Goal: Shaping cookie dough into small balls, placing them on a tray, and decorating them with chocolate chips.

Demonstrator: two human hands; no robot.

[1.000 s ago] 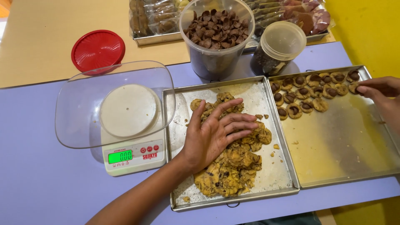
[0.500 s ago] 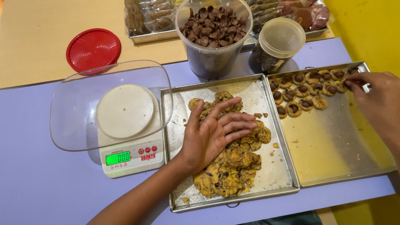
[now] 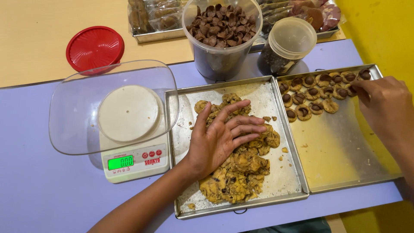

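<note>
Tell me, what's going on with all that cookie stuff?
A person is working with cookie dough. The left hand lies flat on a lump of dough in a metal tray. The right hand touches small cookies lined up at the far end of a second tray. Beside them sits a kitchen scale with a clear bowl, and behind stands a tub of chocolate pieces.

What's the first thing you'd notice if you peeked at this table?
The left hand lying flat on a lumpy heap of yellow-brown cookie dough in the middle metal baking tray. Next, rows of small round cookies with chocolate centres in the right metal tray, where the right hand reaches.
</note>
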